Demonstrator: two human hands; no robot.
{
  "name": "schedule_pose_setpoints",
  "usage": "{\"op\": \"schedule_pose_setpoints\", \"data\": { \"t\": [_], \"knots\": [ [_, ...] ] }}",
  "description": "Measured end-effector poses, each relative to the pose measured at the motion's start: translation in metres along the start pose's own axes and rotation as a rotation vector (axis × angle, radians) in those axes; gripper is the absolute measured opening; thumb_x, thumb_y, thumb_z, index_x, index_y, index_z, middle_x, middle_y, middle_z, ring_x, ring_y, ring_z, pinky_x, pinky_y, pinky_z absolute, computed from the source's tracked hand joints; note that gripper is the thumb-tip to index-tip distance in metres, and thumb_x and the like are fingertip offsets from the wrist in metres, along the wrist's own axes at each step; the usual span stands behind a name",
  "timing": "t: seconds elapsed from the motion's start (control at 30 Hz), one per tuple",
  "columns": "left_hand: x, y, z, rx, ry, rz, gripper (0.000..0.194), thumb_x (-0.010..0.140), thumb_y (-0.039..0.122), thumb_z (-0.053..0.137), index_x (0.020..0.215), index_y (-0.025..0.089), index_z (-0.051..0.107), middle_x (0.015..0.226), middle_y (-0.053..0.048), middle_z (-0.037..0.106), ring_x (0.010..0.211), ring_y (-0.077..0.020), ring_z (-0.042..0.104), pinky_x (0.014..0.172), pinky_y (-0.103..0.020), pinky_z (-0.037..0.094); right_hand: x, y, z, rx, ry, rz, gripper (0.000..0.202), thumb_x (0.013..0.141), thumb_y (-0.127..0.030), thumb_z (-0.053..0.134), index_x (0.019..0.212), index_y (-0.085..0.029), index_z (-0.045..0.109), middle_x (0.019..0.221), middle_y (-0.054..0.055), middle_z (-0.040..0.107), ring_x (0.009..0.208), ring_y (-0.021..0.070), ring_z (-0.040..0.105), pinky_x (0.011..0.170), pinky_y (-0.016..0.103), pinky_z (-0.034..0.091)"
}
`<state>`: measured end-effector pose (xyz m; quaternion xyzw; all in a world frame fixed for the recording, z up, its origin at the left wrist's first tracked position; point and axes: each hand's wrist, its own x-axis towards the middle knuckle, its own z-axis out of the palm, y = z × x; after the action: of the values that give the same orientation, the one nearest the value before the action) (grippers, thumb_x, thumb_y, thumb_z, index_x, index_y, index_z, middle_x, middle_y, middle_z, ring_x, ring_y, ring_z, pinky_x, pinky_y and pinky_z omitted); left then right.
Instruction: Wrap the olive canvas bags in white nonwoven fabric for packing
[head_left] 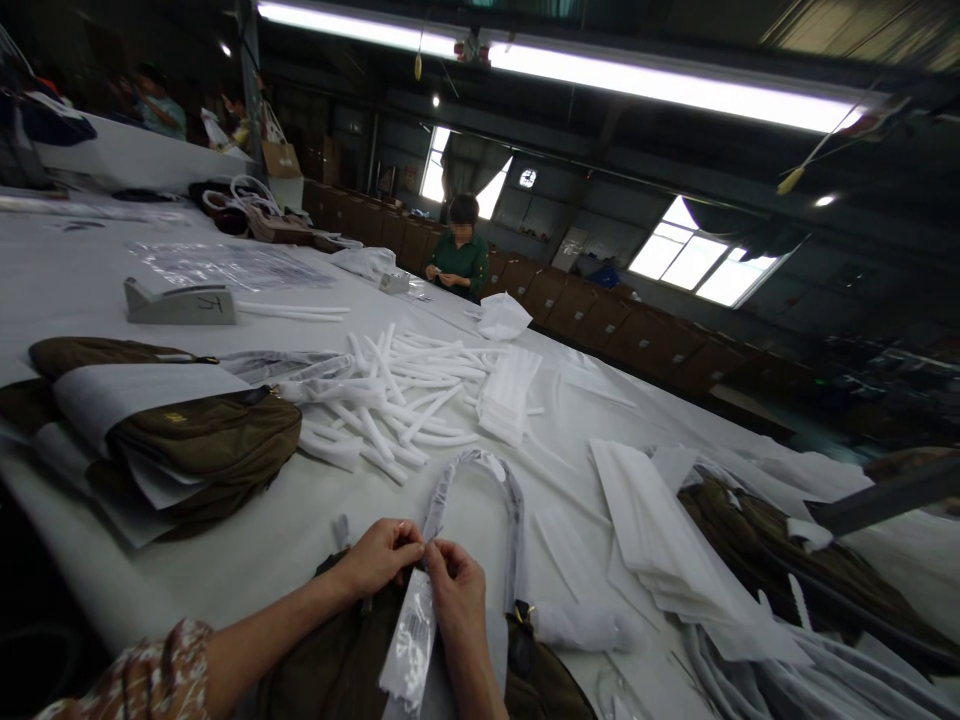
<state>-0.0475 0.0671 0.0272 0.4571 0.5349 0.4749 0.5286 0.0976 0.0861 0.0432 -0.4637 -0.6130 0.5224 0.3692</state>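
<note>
An olive-brown bag (330, 640) lies at the table's near edge, its looped handle (517, 500) standing up in a clear wrapping. My left hand (386, 555) pinches at the left foot of the handle, fingertips pressed together. Right beside it, my right hand (457, 585) is closed at the same spot, its fingertips nearly touching the left ones. Whatever small piece lies between the fingertips is too small to make out. A shiny clear plastic strip (411, 635) hangs below the fingers over the bag.
Stacked brown bags (202, 430) lie left, with a grey tape dispenser (180, 303) behind them. White foam tubes (420, 390) are heaped mid-table. White sheets (660, 530) and another brown bag (795, 550) lie right. A person in green (461, 262) works at the far side.
</note>
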Motion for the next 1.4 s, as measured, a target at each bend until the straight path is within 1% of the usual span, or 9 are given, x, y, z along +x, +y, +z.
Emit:
{"op": "schedule_pose_setpoints", "data": {
  "t": [0.17,0.33,0.53,0.63,0.7,0.8,0.97,1.27,1.4],
  "knots": [
    [-0.001,0.000,-0.002,0.053,0.023,0.027,0.019,0.072,0.033,0.061,0.070,0.014,0.061,0.058,0.004,0.056,0.051,-0.0103,0.049,0.049,-0.022,0.038,-0.002,-0.002,0.005,-0.154,0.092,-0.078,0.028,0.081,-0.042,0.054,0.073,-0.017,0.064,0.068,0.002,0.066,0.067,0.0166,0.058,0.064,0.025,0.043],
    [0.000,-0.001,-0.001,0.031,0.063,0.035,0.024,0.074,0.039,0.059,0.072,0.016,0.055,0.062,0.002,0.058,0.051,-0.0110,0.050,0.048,-0.022,0.042,-0.003,0.000,0.006,-0.233,0.156,-0.105,0.025,0.083,-0.037,0.049,0.071,-0.019,0.060,0.066,0.002,0.064,0.064,0.0161,0.056,0.062,0.026,0.041],
    [0.000,0.000,-0.002,-0.025,0.067,0.031,0.034,0.084,0.052,0.041,0.082,0.019,0.048,0.078,-0.003,0.062,0.066,-0.0135,0.059,0.053,-0.022,0.048,0.001,0.000,0.005,-0.273,0.177,-0.099,0.025,0.084,-0.037,0.047,0.069,-0.020,0.059,0.064,0.002,0.063,0.062,0.0166,0.056,0.060,0.026,0.040],
    [-0.002,0.005,-0.003,0.058,0.029,0.047,0.032,0.079,0.047,0.052,0.089,0.017,0.055,0.070,0.000,0.061,0.057,-0.0118,0.053,0.048,-0.021,0.043,0.001,0.000,0.004,-0.245,0.142,-0.092,0.028,0.084,-0.040,0.048,0.069,-0.019,0.059,0.065,0.002,0.063,0.064,0.0171,0.057,0.060,0.026,0.041],
    [-0.004,0.011,-0.003,0.145,0.011,0.073,0.027,0.076,0.041,0.058,0.084,0.015,0.061,0.065,0.002,0.060,0.055,-0.0114,0.050,0.050,-0.021,0.039,0.001,0.001,0.003,-0.229,0.126,-0.092,0.029,0.083,-0.042,0.048,0.070,-0.019,0.060,0.066,0.002,0.064,0.065,0.0172,0.057,0.062,0.026,0.041],
    [-0.007,0.018,-0.003,0.261,0.016,0.118,0.021,0.075,0.033,0.057,0.067,0.015,0.063,0.059,0.002,0.058,0.058,-0.0122,0.050,0.057,-0.023,0.036,-0.001,0.004,0.004,-0.238,0.126,-0.099,0.028,0.083,-0.042,0.048,0.071,-0.019,0.060,0.068,0.002,0.064,0.066,0.0170,0.057,0.063,0.026,0.041],
    [-0.008,0.019,-0.004,0.339,0.035,0.146,0.018,0.075,0.030,0.054,0.065,0.017,0.061,0.059,0.003,0.057,0.060,-0.0132,0.049,0.060,-0.024,0.034,0.000,0.007,0.006,-0.270,0.130,-0.120,0.028,0.083,-0.041,0.049,0.068,-0.020,0.058,0.064,0.001,0.062,0.063,0.0162,0.055,0.060,0.025,0.039],
    [-0.004,0.007,-0.004,0.201,0.031,0.077,0.021,0.077,0.037,0.053,0.069,0.018,0.056,0.061,0.002,0.059,0.057,-0.0140,0.054,0.057,-0.024,0.042,0.000,0.004,0.007,-0.273,0.152,-0.115,0.028,0.084,-0.038,0.047,0.062,-0.021,0.053,0.059,-0.001,0.057,0.060,0.0154,0.052,0.057,0.025,0.038],
    [-0.001,-0.004,-0.003,0.077,0.002,0.007,0.030,0.080,0.048,0.048,0.077,0.018,0.051,0.068,0.000,0.063,0.057,-0.0155,0.060,0.055,-0.026,0.048,0.002,0.004,0.005,-0.248,0.138,-0.088,0.032,0.084,-0.040,0.045,0.065,-0.019,0.060,0.061,0.001,0.061,0.061,0.0161,0.055,0.058,0.025,0.039]
  ]
}}
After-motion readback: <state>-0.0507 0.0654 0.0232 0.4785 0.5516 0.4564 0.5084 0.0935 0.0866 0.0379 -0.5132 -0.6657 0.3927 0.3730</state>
